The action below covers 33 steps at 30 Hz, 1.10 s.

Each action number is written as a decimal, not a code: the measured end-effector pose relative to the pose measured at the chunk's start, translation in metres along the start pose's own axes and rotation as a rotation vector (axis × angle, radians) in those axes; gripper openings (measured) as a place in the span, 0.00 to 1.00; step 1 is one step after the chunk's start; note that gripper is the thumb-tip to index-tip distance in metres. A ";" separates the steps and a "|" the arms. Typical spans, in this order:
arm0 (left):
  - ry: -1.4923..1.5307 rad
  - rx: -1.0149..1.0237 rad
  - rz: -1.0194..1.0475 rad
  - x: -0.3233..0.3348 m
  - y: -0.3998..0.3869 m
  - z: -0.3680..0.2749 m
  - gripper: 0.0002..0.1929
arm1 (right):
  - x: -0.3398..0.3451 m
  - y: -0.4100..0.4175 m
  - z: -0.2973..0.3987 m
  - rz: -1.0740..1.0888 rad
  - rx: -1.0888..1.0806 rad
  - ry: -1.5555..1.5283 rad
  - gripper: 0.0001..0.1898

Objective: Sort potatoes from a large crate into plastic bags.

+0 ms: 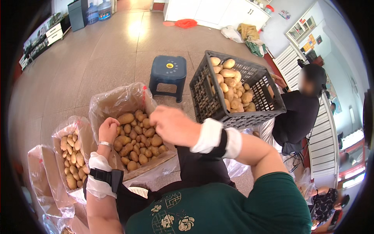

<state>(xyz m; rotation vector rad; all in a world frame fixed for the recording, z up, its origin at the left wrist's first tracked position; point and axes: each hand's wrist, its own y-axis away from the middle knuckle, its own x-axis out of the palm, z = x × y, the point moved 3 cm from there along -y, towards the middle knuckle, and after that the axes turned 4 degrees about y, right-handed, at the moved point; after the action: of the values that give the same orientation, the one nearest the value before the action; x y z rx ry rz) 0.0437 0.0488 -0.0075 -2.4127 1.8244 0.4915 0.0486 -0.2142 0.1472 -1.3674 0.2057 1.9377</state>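
Note:
A cardboard box lined with clear plastic [109,102] stands before me, its bottom covered with potatoes [136,137]. My left hand [108,132] is at the left side of that box, fingers curled in beside a potato near the wall; whether it grips the potato is hidden. Over the right part of the same box is my right hand [172,124], blurred, with bent fingers close to the potatoes; I cannot see whether anything is in it. To the right, a black plastic crate [210,96] sits tilted, holding larger potatoes [233,87].
A blue plastic stool [169,70] stands beyond the box. On the left are a narrower lined box [84,128] of potatoes and another lined box [43,172]. A person in black [298,114] sits beyond the crate, one hand near its far rim. Cables [292,161] hang behind them.

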 end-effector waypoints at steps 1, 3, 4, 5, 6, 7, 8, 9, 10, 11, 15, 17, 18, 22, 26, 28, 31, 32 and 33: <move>0.000 0.009 0.005 0.003 0.000 0.003 0.07 | -0.025 0.004 -0.008 -0.092 -0.010 0.059 0.06; -0.171 -0.049 0.041 0.008 0.002 0.008 0.09 | -0.069 0.010 -0.038 -0.202 0.064 0.183 0.06; -0.333 0.051 0.068 0.012 0.001 0.004 0.10 | -0.092 0.016 -0.058 -0.231 0.122 0.260 0.07; -0.335 0.057 0.069 0.013 0.002 0.005 0.10 | -0.110 0.020 -0.079 -0.258 0.173 0.324 0.08; -0.311 0.112 0.038 0.016 0.003 0.006 0.09 | -0.129 0.026 -0.101 -0.288 0.255 0.377 0.08; -0.289 0.158 0.000 0.016 0.005 0.009 0.09 | -0.143 0.030 -0.121 -0.313 0.329 0.422 0.09; -0.265 0.204 -0.003 0.011 0.006 0.015 0.10 | -0.154 0.031 -0.140 -0.221 0.444 0.475 0.11; -0.263 0.207 -0.002 0.013 0.007 0.011 0.10 | -0.165 0.035 -0.158 -0.127 0.565 0.536 0.13; -0.302 0.171 0.004 0.018 0.006 0.004 0.10 | -0.173 0.045 -0.180 -0.130 0.574 0.543 0.13; -0.343 0.133 0.002 0.019 0.007 -0.001 0.11 | -0.175 0.054 -0.207 -0.141 0.598 0.622 0.16; -0.429 0.108 0.013 0.020 0.006 0.002 0.12 | -0.177 0.052 -0.267 -0.168 0.718 0.682 0.25; -0.454 0.074 0.059 0.024 0.005 0.004 0.13 | -0.178 0.043 -0.291 -0.190 0.735 0.690 0.26; -0.457 0.068 0.054 0.024 0.006 0.006 0.13 | -0.176 0.038 -0.303 -0.184 0.733 0.677 0.28; -0.523 0.080 0.093 0.029 0.005 0.007 0.14 | -0.170 0.029 -0.343 -0.109 0.821 0.627 0.27; -0.566 0.049 0.120 0.031 0.005 0.003 0.15 | -0.159 0.023 -0.362 -0.112 0.891 0.590 0.29; -0.565 0.033 0.124 0.031 0.007 -0.003 0.15 | -0.154 0.021 -0.368 -0.140 0.896 0.592 0.30; -0.566 0.012 0.137 0.030 0.010 -0.012 0.15 | -0.150 0.019 -0.374 -0.194 0.886 0.587 0.32; -0.569 0.006 0.148 0.031 0.010 -0.013 0.16 | -0.150 0.018 -0.377 -0.200 0.887 0.601 0.31; -0.569 -0.006 0.141 0.030 0.011 -0.012 0.16 | -0.149 0.015 -0.378 -0.204 0.886 0.613 0.30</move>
<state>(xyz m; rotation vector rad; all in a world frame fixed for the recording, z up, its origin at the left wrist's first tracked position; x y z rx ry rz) 0.0433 0.0147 -0.0038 -1.8746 1.7227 1.0636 0.3446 -0.4916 0.1142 -1.2252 1.0316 0.9769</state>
